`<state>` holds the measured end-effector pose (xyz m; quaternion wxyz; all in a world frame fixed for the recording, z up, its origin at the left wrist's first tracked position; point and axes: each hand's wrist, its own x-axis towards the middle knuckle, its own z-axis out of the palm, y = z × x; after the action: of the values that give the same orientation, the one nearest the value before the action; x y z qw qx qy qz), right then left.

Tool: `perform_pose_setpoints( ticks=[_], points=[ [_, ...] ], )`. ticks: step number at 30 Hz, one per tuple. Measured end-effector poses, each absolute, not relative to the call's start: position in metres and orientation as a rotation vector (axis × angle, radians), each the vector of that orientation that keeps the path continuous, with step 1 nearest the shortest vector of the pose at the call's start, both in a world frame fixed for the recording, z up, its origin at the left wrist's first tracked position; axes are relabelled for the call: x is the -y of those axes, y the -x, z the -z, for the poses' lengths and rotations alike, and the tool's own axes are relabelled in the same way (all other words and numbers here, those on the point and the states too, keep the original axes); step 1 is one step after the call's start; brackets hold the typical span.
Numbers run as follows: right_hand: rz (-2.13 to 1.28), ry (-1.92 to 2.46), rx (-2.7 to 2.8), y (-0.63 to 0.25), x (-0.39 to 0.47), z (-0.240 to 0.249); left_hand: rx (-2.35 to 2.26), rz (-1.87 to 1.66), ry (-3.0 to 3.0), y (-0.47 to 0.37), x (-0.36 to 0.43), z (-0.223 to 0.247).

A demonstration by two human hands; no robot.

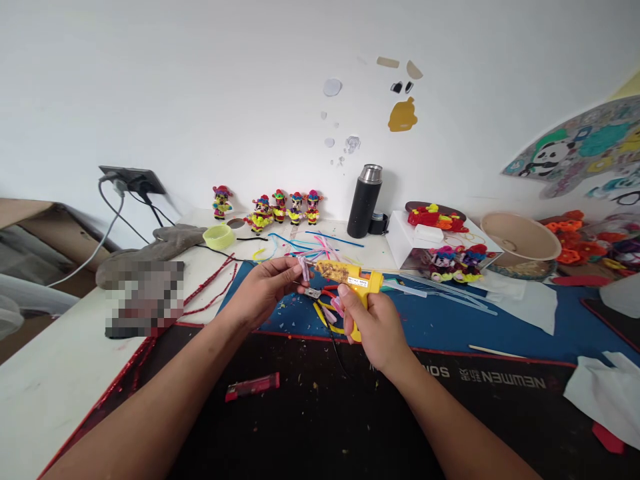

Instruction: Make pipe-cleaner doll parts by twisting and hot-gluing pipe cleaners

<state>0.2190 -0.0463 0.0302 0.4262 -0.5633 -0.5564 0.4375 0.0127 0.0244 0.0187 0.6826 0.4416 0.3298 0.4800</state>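
Observation:
My right hand (pixel 377 323) is wrapped round the handle of a yellow hot glue gun (pixel 363 283), its stained barrel pointing left. Pinched in the fingers of my left hand (pixel 275 283) is a small pale-purple fuzzy piece (pixel 305 269), right at the glue gun's nozzle; whether the two touch I cannot tell. Below the hands lie pliers with red handles (pixel 314 293), a yellow fuzzy strip (pixel 327 320) and pink bits, partly hidden by the glue gun. A red lighter (pixel 253 386) rests on the black mat nearer to me.
Several finished dolls (pixel 296 208) stand along the wall beside a black thermos (pixel 365 201). Clear glue sticks (pixel 450 298) lie right of the glue gun. A white box (pixel 407 240) and a beige bowl (pixel 520 237) stand at the back right. Red tinsel stems (pixel 210 287) lie left.

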Motion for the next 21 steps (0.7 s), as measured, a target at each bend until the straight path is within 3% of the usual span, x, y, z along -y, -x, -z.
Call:
perform_pose_setpoints(
  ticks=[21],
  points=[
    [-1.098, 1.386, 1.393, -0.2195, 0.0483, -0.0297, -0.77, -1.083, -1.046, -0.0153, -0.0206, -0.0281]
  ],
)
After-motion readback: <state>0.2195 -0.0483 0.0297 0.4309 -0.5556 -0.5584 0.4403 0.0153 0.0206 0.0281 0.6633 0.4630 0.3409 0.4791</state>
